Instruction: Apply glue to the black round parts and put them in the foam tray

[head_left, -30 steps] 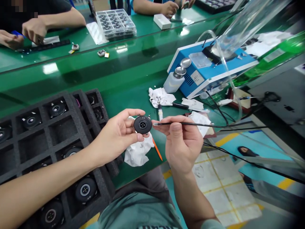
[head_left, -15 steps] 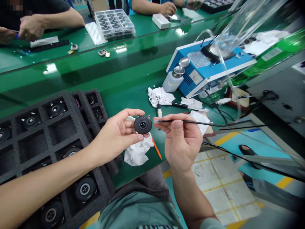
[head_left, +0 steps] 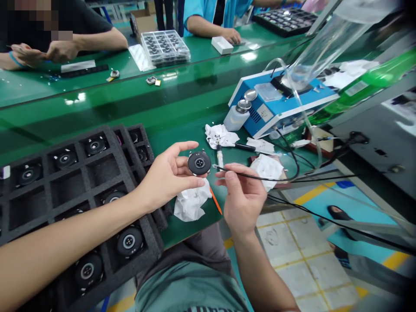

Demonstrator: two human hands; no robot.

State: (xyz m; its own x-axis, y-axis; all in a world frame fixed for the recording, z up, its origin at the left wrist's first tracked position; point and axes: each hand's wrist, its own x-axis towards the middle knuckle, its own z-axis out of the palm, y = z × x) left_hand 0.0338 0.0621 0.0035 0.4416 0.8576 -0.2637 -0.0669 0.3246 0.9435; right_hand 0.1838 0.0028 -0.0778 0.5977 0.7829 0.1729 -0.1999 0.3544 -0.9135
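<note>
Between the thumb and fingers of my left hand (head_left: 173, 171) is a round black smartwatch body (head_left: 199, 163), its back with the sensor ring turned up toward me. My right hand (head_left: 243, 195) pinches a thin black cable (head_left: 256, 176) near its small clear-and-metal end. That tip points left and sits close to the watch body's right edge; whether they touch I cannot tell. Below the watch body lie a crumpled white tissue (head_left: 191, 203) and an orange stick (head_left: 216, 200). A black foam tray (head_left: 152, 242) with several similar watch bodies stands left, partly behind my left forearm.
A blue machine (head_left: 282, 108) with tubes and cables stands at the right rear, beside a white pump bottle (head_left: 236, 116). Stained tissue (head_left: 221, 135) and a black pen-like tool (head_left: 244, 147) lie before it. Across the green bench, co-workers' hands are near a clear compartment tray (head_left: 165, 45).
The head view has shifted, so the bench and tray appear farther right and lower. The watch body is tilted a little differently, and the cable tip now slopes up toward it.
</note>
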